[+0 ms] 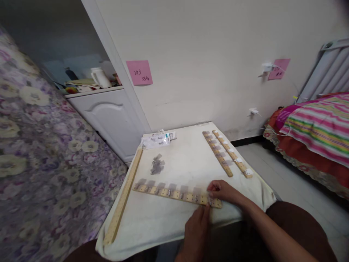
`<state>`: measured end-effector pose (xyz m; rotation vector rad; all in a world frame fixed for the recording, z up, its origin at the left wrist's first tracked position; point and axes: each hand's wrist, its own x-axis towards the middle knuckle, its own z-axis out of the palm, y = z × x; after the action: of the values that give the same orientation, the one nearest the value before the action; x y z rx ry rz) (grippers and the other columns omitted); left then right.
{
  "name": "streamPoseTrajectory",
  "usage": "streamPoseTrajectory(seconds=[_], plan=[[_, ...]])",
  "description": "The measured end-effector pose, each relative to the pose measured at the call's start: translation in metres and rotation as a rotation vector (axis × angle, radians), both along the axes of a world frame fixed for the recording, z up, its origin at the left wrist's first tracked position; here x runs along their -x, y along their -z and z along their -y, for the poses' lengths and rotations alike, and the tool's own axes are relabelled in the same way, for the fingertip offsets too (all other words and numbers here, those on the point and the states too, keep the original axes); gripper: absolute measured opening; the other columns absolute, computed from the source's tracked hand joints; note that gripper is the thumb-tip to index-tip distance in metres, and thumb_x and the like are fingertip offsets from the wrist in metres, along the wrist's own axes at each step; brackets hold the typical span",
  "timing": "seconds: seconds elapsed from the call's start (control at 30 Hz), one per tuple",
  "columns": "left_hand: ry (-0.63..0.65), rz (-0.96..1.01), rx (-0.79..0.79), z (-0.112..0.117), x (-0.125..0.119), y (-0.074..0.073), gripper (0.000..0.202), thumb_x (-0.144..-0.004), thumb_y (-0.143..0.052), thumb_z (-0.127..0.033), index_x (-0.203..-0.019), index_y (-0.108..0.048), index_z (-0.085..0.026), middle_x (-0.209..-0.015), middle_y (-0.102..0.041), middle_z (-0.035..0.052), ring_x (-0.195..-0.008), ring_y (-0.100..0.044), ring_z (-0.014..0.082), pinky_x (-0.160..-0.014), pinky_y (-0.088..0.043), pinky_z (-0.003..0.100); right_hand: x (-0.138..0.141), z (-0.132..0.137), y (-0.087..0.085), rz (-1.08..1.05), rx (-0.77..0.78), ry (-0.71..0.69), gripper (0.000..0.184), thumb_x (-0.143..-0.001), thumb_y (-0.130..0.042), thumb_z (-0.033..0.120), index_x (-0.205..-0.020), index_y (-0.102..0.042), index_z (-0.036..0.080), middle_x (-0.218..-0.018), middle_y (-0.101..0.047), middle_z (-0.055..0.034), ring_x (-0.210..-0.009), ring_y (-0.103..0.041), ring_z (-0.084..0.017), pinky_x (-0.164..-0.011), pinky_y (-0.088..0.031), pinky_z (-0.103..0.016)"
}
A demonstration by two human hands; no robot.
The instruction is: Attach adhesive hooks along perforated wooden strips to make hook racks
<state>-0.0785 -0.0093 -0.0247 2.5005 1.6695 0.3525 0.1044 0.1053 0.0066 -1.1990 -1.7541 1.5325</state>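
A perforated wooden strip (174,194) lies slantwise across the near part of the cloth-covered table. Small metal pieces with translucent grey tabs (169,191) are set along it in a row. At the strip's right end, my left hand (196,225) reaches in from the front edge, fingers together and tips against a small metal piece. My right hand (225,191) is on the far side of that end, thumb and fingers curled close around the same spot. The fingers partly hide the piece between them. Left of centre lies a loose pile of similar grey-tabbed pieces (157,165).
Two more wooden strips lie at the right, one with grey tabs (218,154), one with white pieces (233,154). A bare perforated strip (124,198) runs along the left edge. Clear packets (156,141) lie at the back. A floral curtain (54,171) hangs left; a bed (313,123) stands right.
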Motion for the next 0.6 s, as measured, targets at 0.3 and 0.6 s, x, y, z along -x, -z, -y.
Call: streamPoseTrajectory(seconds=[0.3, 0.6], plan=[[-0.008, -0.019, 0.041, -0.0007, -0.0013, -0.0059, 0.057, -0.083, -0.04, -0.008, -0.138, -0.033, -0.021, -0.116, -0.059, 0.0105, -0.103, -0.055, 0.0201, -0.086, -0.048, 0.032, -0.0012, -0.0014, 0.0037, -0.022, 0.021, -0.023, 0.019, -0.064, -0.067, 0.02, -0.082, -0.063, 0.015, -0.067, -0.062, 0.0013, -0.061, -0.055, -0.012, -0.055, -0.039, -0.021], [-0.008, -0.05, 0.057, -0.0009, -0.0025, -0.0092, 0.055, -0.083, -0.039, -0.007, -0.137, -0.036, -0.019, -0.115, -0.059, 0.0116, -0.1, -0.056, 0.0218, -0.083, -0.049, 0.035, 0.003, -0.0017, 0.0054, 0.052, -0.002, 0.029, 0.026, -0.058, -0.071, 0.018, -0.082, -0.062, 0.015, -0.068, -0.06, 0.0025, -0.061, -0.053, -0.011, -0.055, -0.039, -0.021]])
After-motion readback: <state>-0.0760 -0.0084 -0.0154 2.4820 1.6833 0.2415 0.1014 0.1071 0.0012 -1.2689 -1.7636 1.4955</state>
